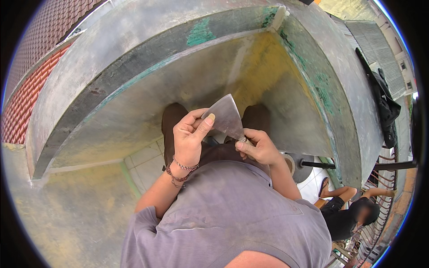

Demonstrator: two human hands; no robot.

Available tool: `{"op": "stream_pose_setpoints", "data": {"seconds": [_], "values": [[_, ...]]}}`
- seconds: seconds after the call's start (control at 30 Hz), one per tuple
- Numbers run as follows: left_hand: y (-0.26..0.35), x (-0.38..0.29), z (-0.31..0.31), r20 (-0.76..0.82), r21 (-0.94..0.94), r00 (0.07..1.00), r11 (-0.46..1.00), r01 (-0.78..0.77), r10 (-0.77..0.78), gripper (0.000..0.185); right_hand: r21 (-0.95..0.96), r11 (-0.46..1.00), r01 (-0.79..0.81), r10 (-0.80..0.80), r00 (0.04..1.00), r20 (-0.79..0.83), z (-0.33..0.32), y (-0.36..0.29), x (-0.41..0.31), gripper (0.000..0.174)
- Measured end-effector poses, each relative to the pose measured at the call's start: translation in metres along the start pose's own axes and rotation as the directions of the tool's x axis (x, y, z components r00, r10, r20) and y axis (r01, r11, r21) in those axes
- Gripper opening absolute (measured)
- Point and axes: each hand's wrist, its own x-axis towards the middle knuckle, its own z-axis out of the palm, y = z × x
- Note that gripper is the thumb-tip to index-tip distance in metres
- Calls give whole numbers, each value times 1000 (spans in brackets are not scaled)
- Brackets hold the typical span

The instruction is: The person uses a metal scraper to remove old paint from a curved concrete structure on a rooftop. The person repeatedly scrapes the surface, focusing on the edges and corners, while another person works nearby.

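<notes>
In front of my body I hold a putty knife with a broad, triangular steel blade point(226, 116). The fingers of my right hand point(258, 146) are closed around its short handle point(248, 141), most of which they hide. My left hand point(191, 132) pinches the blade's left corner, thumb on the upper face and fingers behind it. Braided bracelets point(177, 174) circle my left wrist. The blade points up and away from me, apart from the wall point(187, 80) beyond. Both hands are above my dark trousers point(174, 117).
A thick concrete ledge point(140, 37) with green paint patches point(201, 32) runs around the corner before me. Black cloth point(385, 100) hangs on the right ledge. At lower right, a person point(345, 214) in dark clothes is beside a metal railing point(378, 214). A black pole point(318, 164) crosses nearby.
</notes>
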Motion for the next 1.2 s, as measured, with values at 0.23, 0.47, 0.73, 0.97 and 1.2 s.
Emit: {"op": "stream_pose_setpoints", "data": {"seconds": [0.23, 0.47, 0.73, 0.97, 1.2], "values": [[-12, 7, -19, -123, -68, 991, 997, 48, -56, 27, -14, 1000, 13, -13, 999, 36, 14, 3, 8, 37], [-12, 12, -23, -150, 145, 988, 989, -21, 43, 31, -55, 995, -80, 83, 995, 47, 8, -10, 3, 50], [6, 16, -16, 84, 675, 994, 730, -110, 72, 53, -383, 906, 180, -173, 983, 54, 15, -2, 10, 42], [-6, 16, -17, 8, 703, 992, 705, -93, 123, 57, -381, 921, 81, -93, 996, -15, 19, -3, 13, 42], [-8, 14, -21, 16, 701, 994, 707, -90, 111, 64, -432, 902, -5, -60, 989, -137, 11, -6, 11, 40]]}}
